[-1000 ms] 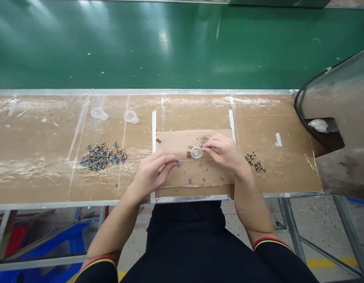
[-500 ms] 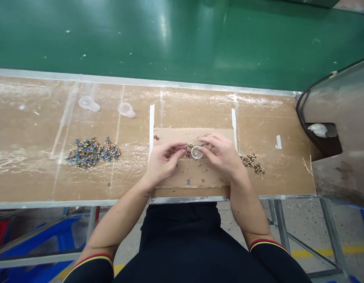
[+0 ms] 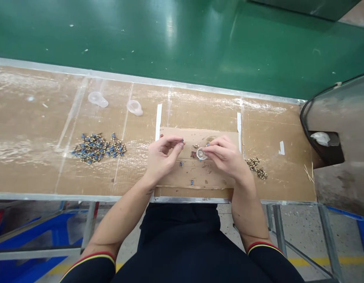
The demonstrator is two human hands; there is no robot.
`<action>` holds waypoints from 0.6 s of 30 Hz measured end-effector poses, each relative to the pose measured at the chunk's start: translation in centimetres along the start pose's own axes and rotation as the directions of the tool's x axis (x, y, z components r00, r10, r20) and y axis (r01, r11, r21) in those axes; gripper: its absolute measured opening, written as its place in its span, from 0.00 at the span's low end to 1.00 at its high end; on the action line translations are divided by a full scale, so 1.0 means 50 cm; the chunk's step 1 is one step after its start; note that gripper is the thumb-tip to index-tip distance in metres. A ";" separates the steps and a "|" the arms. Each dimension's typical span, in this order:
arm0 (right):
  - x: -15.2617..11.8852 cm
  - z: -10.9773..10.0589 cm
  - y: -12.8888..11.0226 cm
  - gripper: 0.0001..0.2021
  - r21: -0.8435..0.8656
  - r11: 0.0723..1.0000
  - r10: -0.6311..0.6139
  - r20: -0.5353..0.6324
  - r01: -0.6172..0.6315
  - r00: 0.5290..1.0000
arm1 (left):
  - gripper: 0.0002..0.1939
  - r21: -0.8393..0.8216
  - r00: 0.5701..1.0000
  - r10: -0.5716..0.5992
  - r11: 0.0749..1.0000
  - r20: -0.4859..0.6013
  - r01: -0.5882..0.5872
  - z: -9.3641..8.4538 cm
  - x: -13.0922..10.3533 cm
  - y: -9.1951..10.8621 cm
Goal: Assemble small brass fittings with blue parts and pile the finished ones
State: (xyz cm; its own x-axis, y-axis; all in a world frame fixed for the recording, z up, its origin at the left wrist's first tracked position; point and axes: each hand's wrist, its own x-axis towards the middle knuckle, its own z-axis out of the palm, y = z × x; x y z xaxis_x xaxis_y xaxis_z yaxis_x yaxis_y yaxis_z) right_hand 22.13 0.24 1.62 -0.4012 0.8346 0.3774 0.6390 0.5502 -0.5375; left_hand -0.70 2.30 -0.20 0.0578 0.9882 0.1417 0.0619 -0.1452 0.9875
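Observation:
My left hand [image 3: 164, 156] is closed in a pinch, with a tiny dark part [image 3: 182, 141] between thumb and forefinger. My right hand [image 3: 224, 155] is also closed, its fingertips pressed together at the rim of a small clear round cup [image 3: 201, 153]. What those fingertips hold, if anything, is too small to make out. Both hands are over a stained cardboard sheet [image 3: 176, 179]. Small reddish pieces [image 3: 193, 154] lie left of the cup. Nearer my body are a small blue part [image 3: 181, 164] and another blue part [image 3: 192, 182].
A heap of blue-and-brass parts [image 3: 95, 148] lies at left, and a pile of brass-coloured parts [image 3: 256, 168] at right. Two translucent scoop-shaped cups [image 3: 97, 99] are behind the left heap. Thin sticks [image 3: 309, 173] lie beside a metal housing [image 3: 341, 137]. A green surface [image 3: 182, 47] stretches behind.
My left hand has lifted its tiny part slightly away from the cup. My right fingertips have closed together and come to the cup's rim. The whole view has shifted slightly.

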 end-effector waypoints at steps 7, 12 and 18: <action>-0.006 -0.003 0.002 0.04 -0.089 0.994 -0.064 -0.073 0.057 0.995 | 0.06 0.025 0.999 0.035 0.999 0.021 -0.036 0.003 -0.001 -0.005; 0.000 0.014 -0.007 0.08 -0.107 0.993 -0.062 -0.087 0.053 0.994 | 0.06 0.062 0.998 0.054 0.997 0.030 -0.056 0.004 -0.002 -0.006; 0.004 0.025 -0.008 0.09 -0.079 0.997 0.003 -0.168 -0.016 0.986 | 0.03 0.105 0.989 0.130 0.985 0.076 -0.137 0.009 -0.002 0.001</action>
State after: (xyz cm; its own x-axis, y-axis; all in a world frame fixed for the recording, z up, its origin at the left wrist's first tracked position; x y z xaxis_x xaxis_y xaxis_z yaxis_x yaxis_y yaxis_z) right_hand 20.98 0.20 0.98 -0.2834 0.8201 0.4971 0.6955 0.5327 -0.4822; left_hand -0.26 2.20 -0.20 0.1411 0.9545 0.2627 0.1573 -0.2836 0.9460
